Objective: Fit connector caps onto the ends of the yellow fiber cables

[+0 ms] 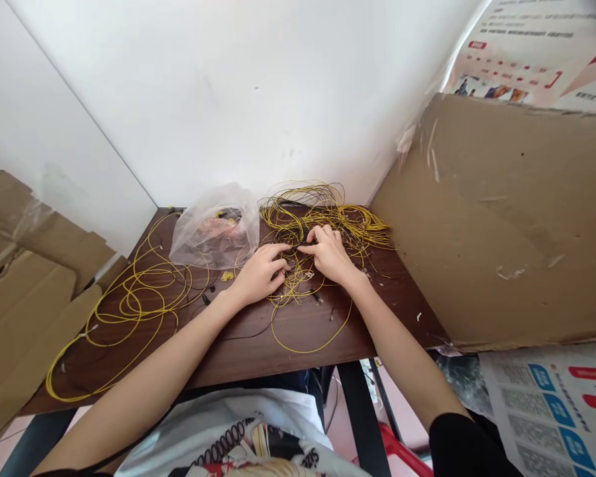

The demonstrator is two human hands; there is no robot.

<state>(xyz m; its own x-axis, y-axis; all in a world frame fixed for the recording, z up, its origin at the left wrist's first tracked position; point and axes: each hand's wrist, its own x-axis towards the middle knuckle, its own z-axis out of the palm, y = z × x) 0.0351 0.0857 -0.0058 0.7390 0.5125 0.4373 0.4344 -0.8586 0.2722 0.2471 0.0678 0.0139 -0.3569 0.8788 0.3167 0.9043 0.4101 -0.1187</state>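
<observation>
the left hand [264, 273] and right hand [330, 256] are meeting over tangled wires [292, 291] at frame centre, each grip looking narrow; what they're holding, i cannot tell. things are seemingly partway: a yellow bundle [370, 227] is lying gathered right of centre, loose loops [135, 310] sprawling over the surface [248, 358] at left.

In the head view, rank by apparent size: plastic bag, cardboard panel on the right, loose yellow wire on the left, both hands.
1. Cardboard panel
2. Loose yellow wire, by spread
3. Plastic bag
4. Left hand, right hand: too alike to rank
</observation>
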